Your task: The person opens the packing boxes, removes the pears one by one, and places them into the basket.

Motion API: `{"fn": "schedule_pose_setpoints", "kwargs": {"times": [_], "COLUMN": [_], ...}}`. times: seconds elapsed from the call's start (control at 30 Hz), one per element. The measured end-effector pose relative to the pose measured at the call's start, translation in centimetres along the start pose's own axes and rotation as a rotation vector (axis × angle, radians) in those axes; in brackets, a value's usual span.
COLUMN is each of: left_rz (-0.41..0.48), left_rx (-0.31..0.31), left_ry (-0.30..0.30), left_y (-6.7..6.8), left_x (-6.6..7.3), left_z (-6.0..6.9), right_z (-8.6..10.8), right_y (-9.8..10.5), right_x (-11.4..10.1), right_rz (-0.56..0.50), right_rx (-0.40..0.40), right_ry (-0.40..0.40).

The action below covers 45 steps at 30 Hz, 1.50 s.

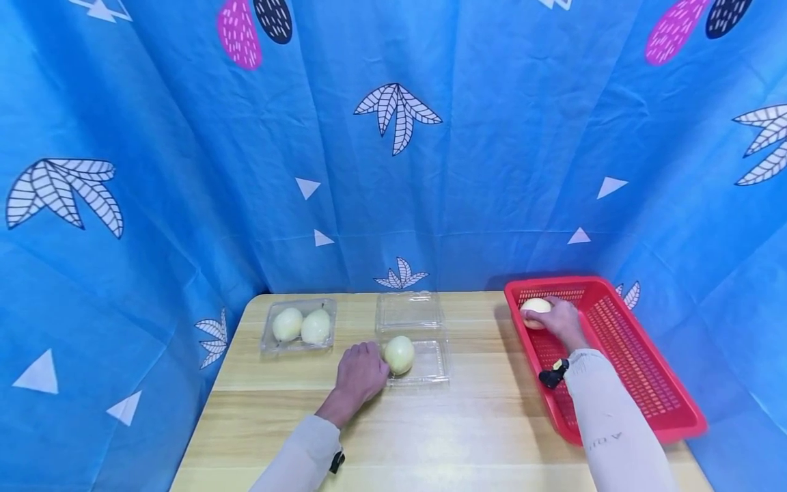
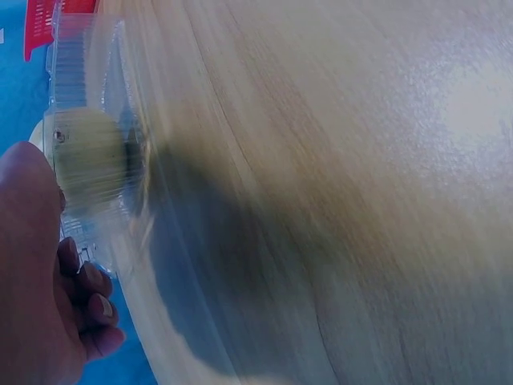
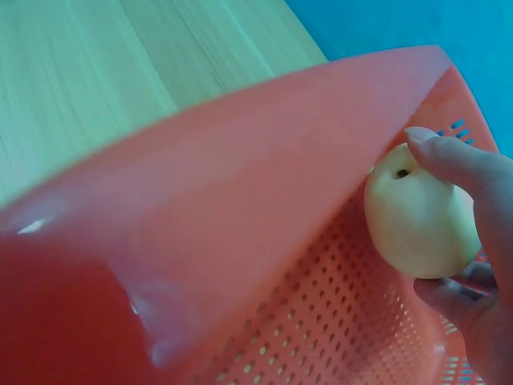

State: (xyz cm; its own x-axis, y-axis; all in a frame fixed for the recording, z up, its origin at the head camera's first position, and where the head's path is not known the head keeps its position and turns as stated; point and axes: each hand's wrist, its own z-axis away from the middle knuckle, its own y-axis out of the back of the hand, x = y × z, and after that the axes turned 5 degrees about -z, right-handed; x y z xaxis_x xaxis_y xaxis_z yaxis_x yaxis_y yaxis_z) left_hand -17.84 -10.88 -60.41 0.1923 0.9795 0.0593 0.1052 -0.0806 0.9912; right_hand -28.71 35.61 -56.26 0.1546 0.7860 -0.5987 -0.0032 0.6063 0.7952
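Note:
My right hand [image 1: 561, 321] grips a pale yellow pear [image 3: 423, 212] inside the red basket [image 1: 670, 437], near its back left corner. Thumb and fingers lie on opposite sides of the fruit. On the table, my left hand [image 1: 361, 372] holds the left end of a clear plastic box [image 1: 430, 362], its fingers curled; part of the grip is hidden. One pear [image 1: 399, 355] sits in the left half of that box, close beside the hand. The box's lid [image 1: 408, 311] lies open toward the back.
A second clear box [image 1: 301, 347] stands at the table's back left with two pears [image 1: 287, 324] inside. The perforated basket takes up the right side of the wooden table [image 1: 467, 424]. Blue patterned curtains [image 1: 479, 171] hang behind and at both sides.

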Motion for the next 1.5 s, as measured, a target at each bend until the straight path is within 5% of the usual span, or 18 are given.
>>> {"fn": "schedule_pose_setpoints", "kwargs": {"times": [0.4, 0.93, 1.23, 1.5], "left_rz": [0.000, 0.014, 0.008, 0.006], "left_rx": [0.007, 0.034, 0.021, 0.010], "left_ry": [-0.004, -0.015, -0.011, -0.002], "left_y": [-0.1, -0.3, 0.1, 0.1], "left_x": [0.0, 0.2, 0.3, 0.2], "left_z": [-0.1, 0.0, -0.1, 0.1], "right_z": [0.2, 0.6, 0.1, 0.5], "right_y": [-0.1, 0.4, 0.8, 1.9], "right_x": [0.3, 0.1, 0.2, -1.1], "right_rz": [-0.023, -0.192, -0.222, -0.149], "right_rx": [-0.045, -0.135, -0.179, -0.210], "right_ry": [-0.075, -0.154, -0.119, -0.073]}}
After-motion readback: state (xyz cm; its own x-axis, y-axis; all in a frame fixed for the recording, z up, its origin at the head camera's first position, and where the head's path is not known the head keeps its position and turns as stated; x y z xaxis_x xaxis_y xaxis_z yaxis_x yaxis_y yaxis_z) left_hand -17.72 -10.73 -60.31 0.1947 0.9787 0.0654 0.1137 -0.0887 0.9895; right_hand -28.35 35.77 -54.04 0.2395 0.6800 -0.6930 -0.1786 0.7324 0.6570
